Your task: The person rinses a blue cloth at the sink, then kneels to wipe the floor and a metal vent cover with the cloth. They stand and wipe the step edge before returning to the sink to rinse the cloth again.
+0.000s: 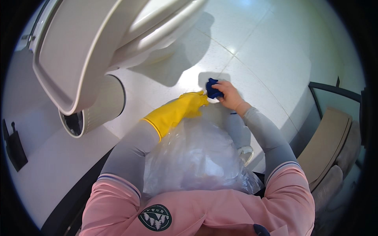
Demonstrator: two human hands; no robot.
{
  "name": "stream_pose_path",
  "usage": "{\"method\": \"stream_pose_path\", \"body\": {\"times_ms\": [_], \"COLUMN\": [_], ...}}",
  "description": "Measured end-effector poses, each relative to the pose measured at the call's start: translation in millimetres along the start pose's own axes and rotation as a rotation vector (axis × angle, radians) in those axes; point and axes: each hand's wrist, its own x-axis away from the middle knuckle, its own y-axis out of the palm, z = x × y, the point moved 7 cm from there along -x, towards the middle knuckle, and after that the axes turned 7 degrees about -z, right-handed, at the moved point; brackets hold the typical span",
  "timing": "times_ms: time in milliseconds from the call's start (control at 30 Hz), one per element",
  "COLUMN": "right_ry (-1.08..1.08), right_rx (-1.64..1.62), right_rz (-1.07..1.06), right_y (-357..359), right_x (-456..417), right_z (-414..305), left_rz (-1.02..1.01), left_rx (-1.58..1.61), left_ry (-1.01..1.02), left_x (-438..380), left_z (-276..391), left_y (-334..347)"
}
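My left hand (190,103) wears a yellow rubber glove. Its fingertips reach the near left side of a dark blue cloth item (213,88), and whether they grip anything is unclear. Bare, my right hand (230,93) holds that crumpled blue item between thumb and fingers. Both hands are close together above the floor, in front of my body. Below them, a clear plastic bag or sheet (195,156) bulges across my lap and hides most of my legs.
At the upper left, a beige moulded panel with a raised rim (73,53) overhangs a cylindrical bin (102,103) with a dark liner. A glossy white fixture (165,32) stands beyond. To the right is a brown padded seat (324,147). Pale tiles (251,67) cover the floor.
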Motion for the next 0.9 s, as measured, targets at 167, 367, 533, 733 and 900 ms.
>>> {"method": "stream_pose_path", "body": {"times_ms": [167,367,533,733,900], "right_ry": [0.192,0.281,-0.193,-0.16,0.055], "right_rx": [0.03,0.465,0.284,0.002,0.092], "right_rz": [0.499,0.317,0.113,-0.086,0.026], "right_y": [-75,-38,67,91,67], "right_x": [-62,-86,-57,-63,-153], "right_z": [34,61,-57,-99,-89], "left_rz": [0.088,0.134,0.141,0.48,0.655], "left_rx": [0.214,0.4,1.007,1.161,1.375], "left_ry": [0.08,-0.03,-0.278,-0.333,-0.424], "left_x": [58,139,210,238,267], "left_z": [-4,-79,-152,-178,-199], "left_y": [-2,38,85,119,141]}}
